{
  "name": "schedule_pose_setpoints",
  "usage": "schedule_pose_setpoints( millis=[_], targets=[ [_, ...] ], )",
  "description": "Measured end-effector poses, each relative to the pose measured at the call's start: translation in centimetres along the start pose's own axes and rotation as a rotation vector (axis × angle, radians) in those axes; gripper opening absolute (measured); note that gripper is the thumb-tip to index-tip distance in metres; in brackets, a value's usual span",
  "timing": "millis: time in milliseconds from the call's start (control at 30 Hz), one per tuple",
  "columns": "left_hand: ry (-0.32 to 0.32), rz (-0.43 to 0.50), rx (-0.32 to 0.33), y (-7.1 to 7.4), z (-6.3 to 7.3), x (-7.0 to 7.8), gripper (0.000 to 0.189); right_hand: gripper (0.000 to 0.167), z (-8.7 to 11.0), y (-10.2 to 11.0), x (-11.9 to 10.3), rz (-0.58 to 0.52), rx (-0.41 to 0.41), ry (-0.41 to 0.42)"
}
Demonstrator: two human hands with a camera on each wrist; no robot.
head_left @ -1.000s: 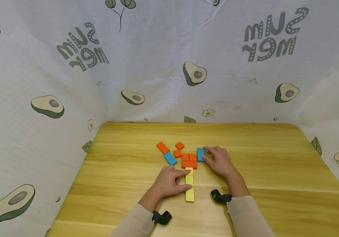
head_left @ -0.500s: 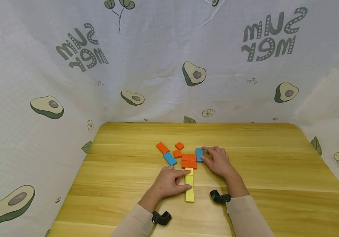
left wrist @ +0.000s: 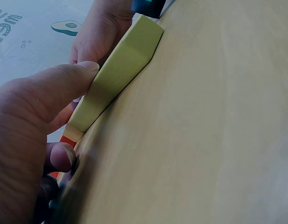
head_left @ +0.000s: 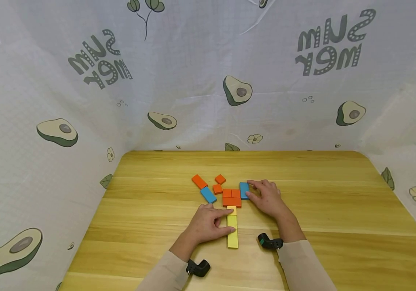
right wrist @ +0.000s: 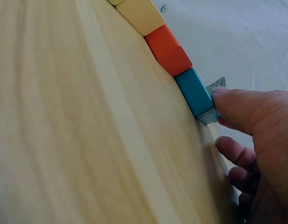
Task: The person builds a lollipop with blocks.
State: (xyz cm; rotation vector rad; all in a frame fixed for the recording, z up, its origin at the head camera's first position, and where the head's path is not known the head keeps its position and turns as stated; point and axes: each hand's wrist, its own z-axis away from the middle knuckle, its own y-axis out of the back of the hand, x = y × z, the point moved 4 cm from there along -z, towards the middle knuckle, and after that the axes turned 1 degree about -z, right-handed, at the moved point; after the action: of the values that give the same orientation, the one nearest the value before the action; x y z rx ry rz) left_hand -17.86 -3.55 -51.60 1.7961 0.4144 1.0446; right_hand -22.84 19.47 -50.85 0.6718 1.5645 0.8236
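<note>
On the wooden tabletop (head_left: 324,194), flat blocks lie in a column with a slanting branch to its left. The column starts nearest the person with a long yellow-green block (head_left: 232,238); a small pale-orange square block (head_left: 232,207) meets its far end, then a crosswise orange rectangular block (head_left: 232,203), then a pair of small orange square blocks (head_left: 235,193) side by side.

The left hand (head_left: 204,225) has its grip spread wide — index fingertip on the pale-orange square, thumb on the yellow-green block — touching both without closing round either. The right hand (head_left: 269,199) has thumb and index finger bent onto an upright-running blue rectangular block (head_left: 243,190), its grip pinching no wider than that block's length. In the right wrist view this blue block lies against the orange part of the column.

To the left, a second blue block (head_left: 208,195) slants end to end with an orange rectangle (head_left: 199,181). Between that branch and the column sit a loose orange square (head_left: 217,189) and, beyond it, a diamond-turned orange square (head_left: 220,179). An avocado-print cloth (head_left: 193,72) hangs behind.
</note>
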Motion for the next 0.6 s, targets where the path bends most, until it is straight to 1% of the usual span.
schedule_pose_setpoints(
  millis=[300,600],
  targets=[
    [0.009,0.004,-0.002,-0.08,0.1,0.01,0.055,0.049,0.19,0.08,-0.09,-0.012,-0.003,-0.003],
    [-0.005,0.023,0.021,-0.02,0.06,0.02,0.054,0.05,0.1,0.12,0.03,-0.027,-0.003,-0.01]
  ],
)
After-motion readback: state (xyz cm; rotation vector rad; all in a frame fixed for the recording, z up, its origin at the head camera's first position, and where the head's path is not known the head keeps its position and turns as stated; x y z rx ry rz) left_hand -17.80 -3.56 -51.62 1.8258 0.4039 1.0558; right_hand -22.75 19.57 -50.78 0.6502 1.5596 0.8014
